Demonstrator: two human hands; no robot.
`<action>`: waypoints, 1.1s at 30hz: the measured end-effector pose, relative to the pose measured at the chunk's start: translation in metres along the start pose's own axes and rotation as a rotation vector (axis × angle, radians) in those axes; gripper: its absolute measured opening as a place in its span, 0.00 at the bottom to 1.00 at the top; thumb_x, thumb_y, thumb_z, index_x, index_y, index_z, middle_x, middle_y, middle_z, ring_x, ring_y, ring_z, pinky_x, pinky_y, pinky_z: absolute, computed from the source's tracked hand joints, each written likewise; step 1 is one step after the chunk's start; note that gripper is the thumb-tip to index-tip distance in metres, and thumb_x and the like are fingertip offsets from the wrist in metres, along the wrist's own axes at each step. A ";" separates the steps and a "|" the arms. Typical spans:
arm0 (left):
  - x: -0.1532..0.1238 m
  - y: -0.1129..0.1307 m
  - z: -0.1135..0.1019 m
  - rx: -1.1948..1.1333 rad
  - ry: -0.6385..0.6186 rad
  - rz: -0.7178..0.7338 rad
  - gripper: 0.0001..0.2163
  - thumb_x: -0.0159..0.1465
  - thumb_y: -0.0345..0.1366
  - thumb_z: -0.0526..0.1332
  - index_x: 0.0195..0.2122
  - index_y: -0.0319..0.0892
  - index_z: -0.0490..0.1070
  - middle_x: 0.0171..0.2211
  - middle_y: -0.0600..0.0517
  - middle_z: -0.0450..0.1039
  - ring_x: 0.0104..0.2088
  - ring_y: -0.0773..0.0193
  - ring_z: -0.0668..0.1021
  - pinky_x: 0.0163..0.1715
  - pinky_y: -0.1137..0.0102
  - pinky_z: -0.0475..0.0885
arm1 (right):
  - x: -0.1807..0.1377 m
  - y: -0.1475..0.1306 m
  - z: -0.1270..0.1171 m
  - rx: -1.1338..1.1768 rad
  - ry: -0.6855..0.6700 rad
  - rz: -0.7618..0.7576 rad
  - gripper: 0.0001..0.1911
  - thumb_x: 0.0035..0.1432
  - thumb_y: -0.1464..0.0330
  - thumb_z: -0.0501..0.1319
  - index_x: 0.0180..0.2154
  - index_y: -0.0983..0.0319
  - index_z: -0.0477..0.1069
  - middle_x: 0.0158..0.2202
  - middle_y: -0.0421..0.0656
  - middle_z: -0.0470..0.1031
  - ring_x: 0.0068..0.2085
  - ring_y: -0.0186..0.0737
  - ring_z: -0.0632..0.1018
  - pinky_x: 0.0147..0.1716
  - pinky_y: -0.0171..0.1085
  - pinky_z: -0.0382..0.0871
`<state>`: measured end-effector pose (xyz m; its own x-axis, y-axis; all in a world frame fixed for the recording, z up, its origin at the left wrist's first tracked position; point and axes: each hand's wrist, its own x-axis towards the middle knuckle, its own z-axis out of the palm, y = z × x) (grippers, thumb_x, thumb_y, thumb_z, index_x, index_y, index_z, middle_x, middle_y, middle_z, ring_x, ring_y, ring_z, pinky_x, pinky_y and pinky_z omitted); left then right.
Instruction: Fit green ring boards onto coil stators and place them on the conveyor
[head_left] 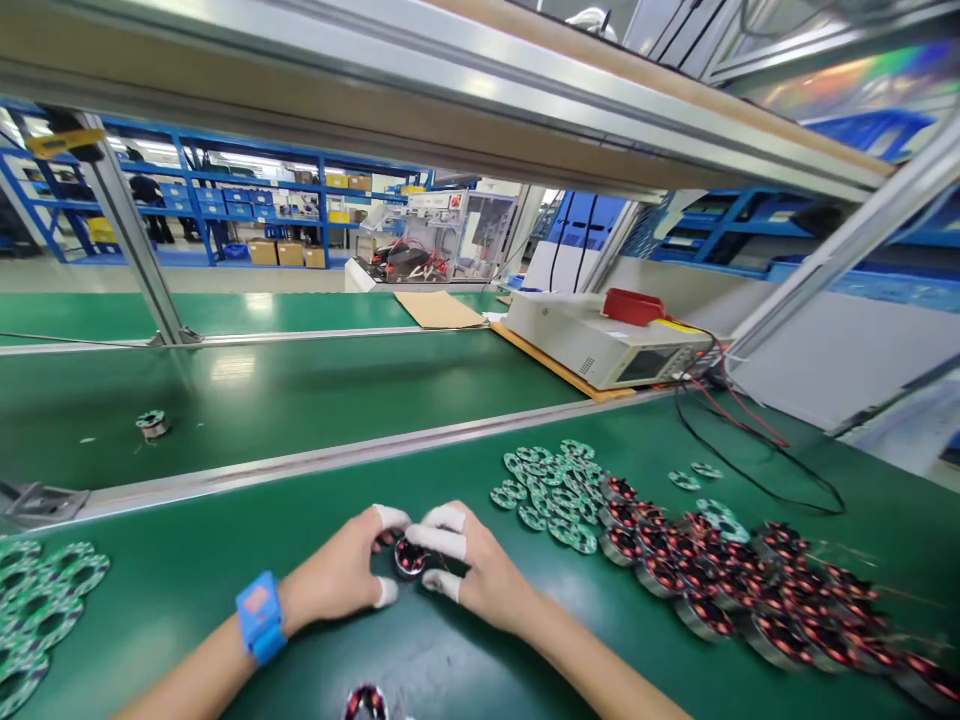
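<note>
A small motor stator (pixel 409 560) with copper windings and a metal rim is on the green bench between my two hands. My left hand (pixel 346 568), with white finger cots and a blue wristband (pixel 260 617), curls round its left side, thumb low and index finger high. From the right, my right hand (pixel 480 565) closes on it, white-covered fingertips at its upper edge and the thumb lower down. Part of the stator is hidden behind the fingers. Another stator (pixel 366 703) sits nearer me, cut off by the bottom of the view.
Many wound stators (pixel 705 570) are grouped at right, beside a pile of green ring boards (pixel 551 490). More ring boards (pixel 52 600) lie at far left. One stator (pixel 152 424) stands beyond the metal rail (pixel 322 458). A bench instrument (pixel 607 335) with cables is behind.
</note>
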<state>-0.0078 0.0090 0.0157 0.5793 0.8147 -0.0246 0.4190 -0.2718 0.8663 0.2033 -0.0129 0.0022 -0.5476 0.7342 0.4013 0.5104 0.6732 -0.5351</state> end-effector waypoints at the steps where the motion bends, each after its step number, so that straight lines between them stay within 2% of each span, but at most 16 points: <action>1: 0.002 0.000 0.006 0.003 -0.003 0.038 0.23 0.45 0.24 0.59 0.44 0.41 0.67 0.41 0.50 0.70 0.40 0.60 0.71 0.43 0.69 0.66 | 0.002 -0.002 -0.001 -0.037 -0.004 -0.084 0.17 0.54 0.74 0.59 0.45 0.55 0.72 0.38 0.44 0.74 0.38 0.40 0.71 0.38 0.39 0.68; 2: 0.004 0.000 0.011 0.006 -0.005 0.064 0.21 0.45 0.24 0.60 0.42 0.41 0.68 0.40 0.51 0.70 0.40 0.61 0.71 0.42 0.69 0.66 | 0.002 -0.003 -0.003 -0.075 0.001 -0.153 0.13 0.57 0.74 0.56 0.42 0.56 0.73 0.34 0.43 0.75 0.35 0.38 0.72 0.34 0.37 0.68; 4: 0.007 0.000 0.020 0.016 -0.004 0.088 0.17 0.47 0.25 0.60 0.40 0.41 0.70 0.38 0.52 0.71 0.39 0.61 0.71 0.41 0.70 0.66 | 0.001 -0.007 -0.005 -0.162 0.014 -0.229 0.14 0.62 0.73 0.50 0.38 0.58 0.74 0.29 0.43 0.75 0.30 0.37 0.71 0.28 0.34 0.67; 6: 0.009 -0.001 0.022 0.023 -0.017 0.099 0.17 0.48 0.24 0.59 0.39 0.42 0.71 0.37 0.52 0.72 0.38 0.62 0.72 0.40 0.71 0.66 | -0.002 -0.013 -0.007 -0.248 -0.001 -0.239 0.18 0.65 0.71 0.46 0.34 0.60 0.74 0.25 0.43 0.73 0.27 0.37 0.70 0.24 0.34 0.65; 9: 0.010 -0.002 0.017 0.014 -0.038 0.135 0.16 0.48 0.24 0.59 0.38 0.42 0.72 0.37 0.53 0.73 0.37 0.63 0.73 0.40 0.72 0.66 | -0.010 -0.025 -0.003 -0.332 -0.109 -0.239 0.22 0.66 0.70 0.42 0.31 0.63 0.73 0.23 0.45 0.72 0.24 0.37 0.69 0.21 0.34 0.64; 12: 0.010 -0.002 0.012 -0.023 -0.062 0.160 0.15 0.48 0.23 0.59 0.36 0.42 0.73 0.35 0.54 0.73 0.36 0.64 0.73 0.39 0.73 0.67 | -0.020 -0.034 0.003 -0.322 -0.186 -0.251 0.21 0.65 0.71 0.42 0.32 0.63 0.73 0.24 0.46 0.74 0.23 0.37 0.70 0.20 0.34 0.64; 14: 0.011 -0.001 0.010 -0.041 -0.081 0.149 0.16 0.48 0.23 0.59 0.38 0.43 0.74 0.36 0.54 0.74 0.37 0.63 0.74 0.40 0.73 0.68 | -0.026 -0.031 0.000 -0.283 -0.166 -0.252 0.17 0.64 0.69 0.46 0.35 0.62 0.73 0.25 0.45 0.75 0.24 0.37 0.72 0.21 0.34 0.66; 15: 0.011 -0.001 0.010 -0.049 -0.091 0.136 0.17 0.48 0.23 0.59 0.39 0.43 0.74 0.37 0.53 0.74 0.38 0.63 0.74 0.41 0.72 0.68 | -0.028 -0.026 -0.006 -0.279 -0.115 -0.223 0.15 0.63 0.68 0.48 0.37 0.61 0.73 0.26 0.44 0.76 0.25 0.37 0.73 0.23 0.34 0.68; 17: 0.011 -0.002 0.009 -0.070 -0.109 0.099 0.21 0.47 0.24 0.59 0.42 0.44 0.73 0.40 0.52 0.74 0.41 0.61 0.75 0.44 0.71 0.68 | -0.028 -0.009 -0.022 -0.361 0.060 -0.047 0.14 0.61 0.67 0.50 0.39 0.58 0.73 0.30 0.44 0.77 0.29 0.39 0.76 0.29 0.36 0.71; 19: 0.011 -0.004 0.008 -0.098 -0.121 0.069 0.23 0.46 0.24 0.60 0.45 0.45 0.73 0.43 0.52 0.74 0.44 0.59 0.75 0.47 0.69 0.67 | -0.024 0.012 -0.040 -0.558 0.228 0.284 0.15 0.61 0.67 0.50 0.38 0.57 0.75 0.33 0.45 0.77 0.35 0.42 0.76 0.35 0.40 0.71; 20: 0.011 -0.005 0.007 -0.110 -0.127 0.063 0.24 0.46 0.24 0.59 0.45 0.45 0.73 0.44 0.52 0.74 0.45 0.59 0.74 0.48 0.68 0.67 | -0.022 0.023 -0.048 -0.644 0.227 0.397 0.14 0.60 0.67 0.51 0.36 0.57 0.75 0.34 0.46 0.77 0.37 0.44 0.75 0.36 0.42 0.71; 22: 0.012 -0.008 0.005 -0.130 -0.132 0.066 0.26 0.45 0.23 0.58 0.47 0.46 0.72 0.47 0.52 0.73 0.48 0.57 0.73 0.51 0.67 0.65 | -0.016 0.038 -0.057 -0.709 0.185 0.471 0.10 0.57 0.67 0.56 0.32 0.57 0.77 0.33 0.47 0.76 0.38 0.47 0.73 0.36 0.44 0.70; 25: 0.012 -0.009 0.004 -0.171 -0.093 0.071 0.28 0.45 0.22 0.53 0.48 0.46 0.71 0.49 0.52 0.71 0.49 0.58 0.72 0.53 0.65 0.63 | -0.014 0.042 -0.053 -0.667 0.092 0.408 0.08 0.53 0.71 0.60 0.31 0.56 0.78 0.34 0.46 0.76 0.39 0.47 0.72 0.37 0.43 0.70; 29: 0.011 0.000 0.011 -0.095 0.121 0.018 0.15 0.53 0.30 0.55 0.42 0.41 0.71 0.41 0.48 0.72 0.42 0.58 0.73 0.46 0.65 0.67 | -0.020 0.032 -0.042 -0.425 0.023 0.250 0.15 0.55 0.75 0.55 0.39 0.55 0.76 0.43 0.45 0.74 0.44 0.44 0.72 0.43 0.43 0.69; 31: 0.009 0.003 0.018 0.035 0.162 0.005 0.15 0.53 0.38 0.62 0.41 0.39 0.70 0.40 0.47 0.70 0.41 0.56 0.71 0.45 0.63 0.66 | -0.023 0.030 -0.040 -0.308 0.079 0.272 0.14 0.56 0.74 0.55 0.41 0.56 0.75 0.42 0.46 0.74 0.44 0.44 0.72 0.45 0.46 0.67; 33: 0.007 0.004 0.025 0.151 0.145 0.004 0.18 0.47 0.40 0.67 0.39 0.39 0.70 0.38 0.47 0.68 0.41 0.54 0.70 0.43 0.63 0.66 | -0.023 0.031 -0.040 -0.242 0.102 0.364 0.14 0.55 0.71 0.57 0.43 0.57 0.74 0.42 0.47 0.74 0.44 0.46 0.73 0.46 0.47 0.67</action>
<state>0.0156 0.0011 0.0068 0.4793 0.8756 0.0605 0.5229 -0.3402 0.7816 0.2578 -0.0052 0.0060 -0.2415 0.9239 0.2968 0.8050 0.3616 -0.4704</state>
